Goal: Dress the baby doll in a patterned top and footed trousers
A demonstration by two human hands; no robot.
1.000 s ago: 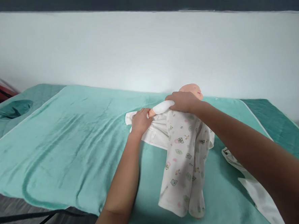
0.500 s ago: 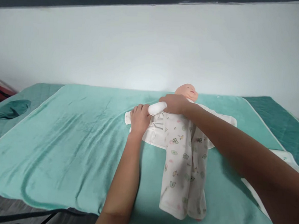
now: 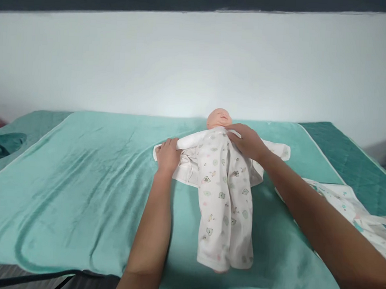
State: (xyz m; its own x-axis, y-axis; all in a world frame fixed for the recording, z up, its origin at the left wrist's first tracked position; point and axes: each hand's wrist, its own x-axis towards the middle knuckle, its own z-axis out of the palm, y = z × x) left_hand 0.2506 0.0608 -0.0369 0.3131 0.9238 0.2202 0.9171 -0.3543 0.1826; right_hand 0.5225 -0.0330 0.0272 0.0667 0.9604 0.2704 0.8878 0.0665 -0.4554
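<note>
A baby doll [image 3: 219, 118] lies on its back, head toward the wall, on a green blanket [image 3: 79, 190]. White trousers with small animal prints [image 3: 220, 198] cover its front from the chest down. A white jacket [image 3: 187, 174] is spread under it, both sleeves out to the sides. My left hand [image 3: 169, 154] is closed around the end of the left-side sleeve [image 3: 191, 140]. At the doll's upper chest, just below the chin, my right hand [image 3: 244, 141] pinches the clothing's edge between thumb and fingers; the exact grip is partly hidden.
A white printed cloth with ties [image 3: 349, 202] lies at the right, partly behind my right forearm. Darker green padding [image 3: 352, 158] borders the blanket on the right. A white wall [image 3: 197, 66] rises behind the bed. A black bar [image 3: 41, 277] runs along the lower left.
My right hand has moved from the left-side sleeve to the doll's upper chest. The sleeve now lies straighter. My left hand stays at the sleeve end. The view has shifted slightly right.
</note>
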